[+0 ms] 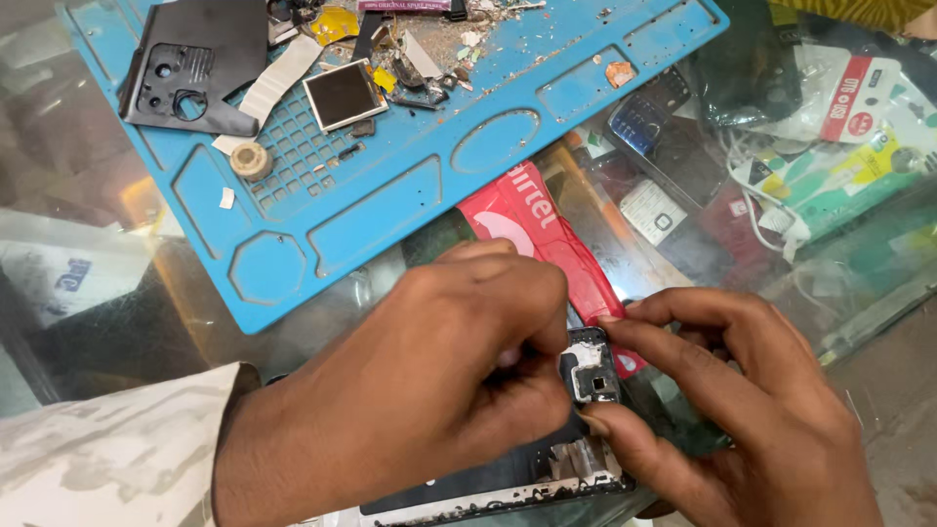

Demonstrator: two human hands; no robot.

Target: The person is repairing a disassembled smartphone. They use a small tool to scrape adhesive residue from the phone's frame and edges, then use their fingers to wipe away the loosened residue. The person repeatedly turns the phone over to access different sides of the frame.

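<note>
Black and gutted, the opened phone (576,429) sits between my hands on the glass counter (117,195), well below the blue repair mat (390,195). My left hand (429,371) is curled nearly closed, fingertips pinching the phone's top edge, wrist angled in from the lower left. My right hand (742,410) grasps the phone's right side, thumb and forefinger bracketing the camera frame.

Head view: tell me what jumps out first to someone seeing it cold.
Low in the middle, the left hand and right hand pinch a small opened dark phone frame over the glass counter. Behind them, at upper left, a bright blue rubber repair mat holds a small square screen module and a black plastic back cover. A red packet lies beneath the glass.
</note>
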